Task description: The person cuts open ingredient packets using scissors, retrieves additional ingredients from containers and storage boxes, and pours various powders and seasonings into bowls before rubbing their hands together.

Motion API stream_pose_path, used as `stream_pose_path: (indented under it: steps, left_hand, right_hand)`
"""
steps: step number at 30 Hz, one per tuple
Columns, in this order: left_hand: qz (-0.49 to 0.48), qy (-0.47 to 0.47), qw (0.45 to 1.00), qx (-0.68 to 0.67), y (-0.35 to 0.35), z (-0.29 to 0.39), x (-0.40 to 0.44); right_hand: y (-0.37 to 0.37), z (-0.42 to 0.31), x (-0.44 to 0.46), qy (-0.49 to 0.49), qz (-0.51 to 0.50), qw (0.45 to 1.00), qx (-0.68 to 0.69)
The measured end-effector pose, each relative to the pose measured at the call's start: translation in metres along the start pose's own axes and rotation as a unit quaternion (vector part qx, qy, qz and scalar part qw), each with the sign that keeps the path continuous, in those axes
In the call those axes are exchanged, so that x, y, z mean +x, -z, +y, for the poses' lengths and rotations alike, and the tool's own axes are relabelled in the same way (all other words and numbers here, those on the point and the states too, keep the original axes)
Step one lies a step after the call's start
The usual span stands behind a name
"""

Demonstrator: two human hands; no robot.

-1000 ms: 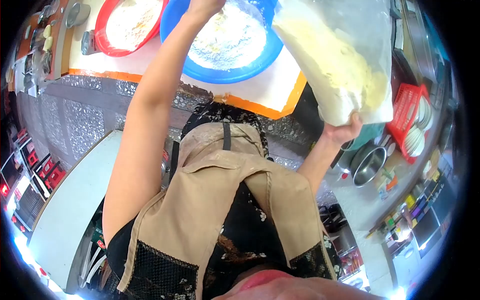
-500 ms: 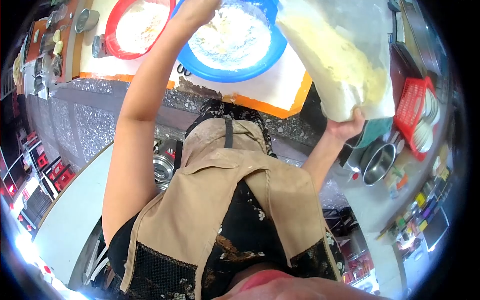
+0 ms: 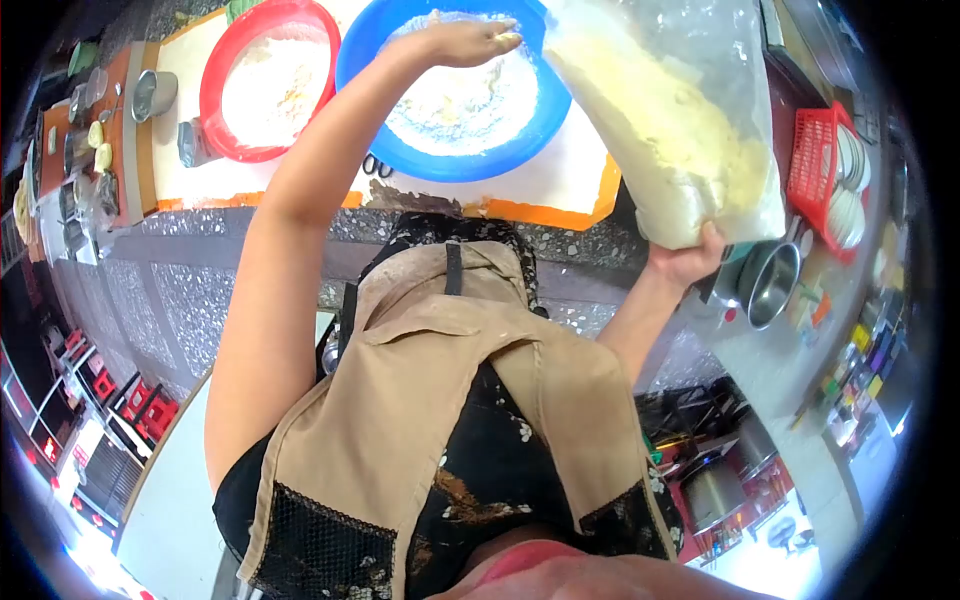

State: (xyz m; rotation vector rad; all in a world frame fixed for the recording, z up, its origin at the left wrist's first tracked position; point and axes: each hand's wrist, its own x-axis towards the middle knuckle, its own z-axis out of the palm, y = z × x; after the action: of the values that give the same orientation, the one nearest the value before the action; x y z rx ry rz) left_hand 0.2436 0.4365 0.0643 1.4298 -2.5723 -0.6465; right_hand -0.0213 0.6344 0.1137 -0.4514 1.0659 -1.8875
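My left hand (image 3: 465,43) is over a blue basin (image 3: 450,172) of white powder (image 3: 455,120) that looks like flour with yellowish lumps. Its fingers are stretched out and apart, with a pale bit stuck near the fingertips. On the other side, my right hand (image 3: 688,262) grips the bottom corner of a large clear plastic bag (image 3: 690,130). Pale yellow and white powder fills the bag's lower part, and it is tilted towards the basin's right rim. The bag's mouth lies near or beyond the top edge of the picture.
A red basin (image 3: 208,105) of similar powder stands to the left on the white, orange-edged tabletop (image 3: 560,195). Beside it are a metal cup (image 3: 153,95) and a grey packet (image 3: 192,143). At right are a red basket (image 3: 812,165) with bowls and a steel pot (image 3: 770,285).
My left hand has moved right across the blue basin, and its fingers now show stretched out. The view has shifted, so the basins appear lower. My right hand still holds the bag.
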Motion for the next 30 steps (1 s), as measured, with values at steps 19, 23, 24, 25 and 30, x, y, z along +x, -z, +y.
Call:
stream_pose_path:
  steps: [19, 23, 24, 25, 30]
  left_hand:
    - [0.02, 0.151, 0.356, -0.922, -0.014, -0.029, -0.05]
    - [0.012, 0.182, 0.303, -0.935, -0.005, -0.022, -0.044]
    - [0.004, 0.193, 0.304, -0.933, 0.0, -0.02, -0.046]
    - [-0.006, 0.203, 0.306, -0.93, 0.003, -0.019, -0.046]
    - [-0.024, 0.199, 0.302, -0.932, 0.006, -0.018, -0.043]
  right_hand:
    - [-0.047, 0.027, -0.07, 0.098, 0.046, 0.984, -0.142]
    - [-0.04, 0.034, -0.071, 0.079, 0.039, 0.976, -0.198]
    - [-0.039, 0.036, -0.072, 0.088, 0.019, 0.979, -0.183]
    - [-0.039, 0.037, -0.073, 0.088, 0.02, 0.979, -0.183]
    - [-0.05, 0.039, -0.077, 0.058, 0.042, 0.987, -0.142]
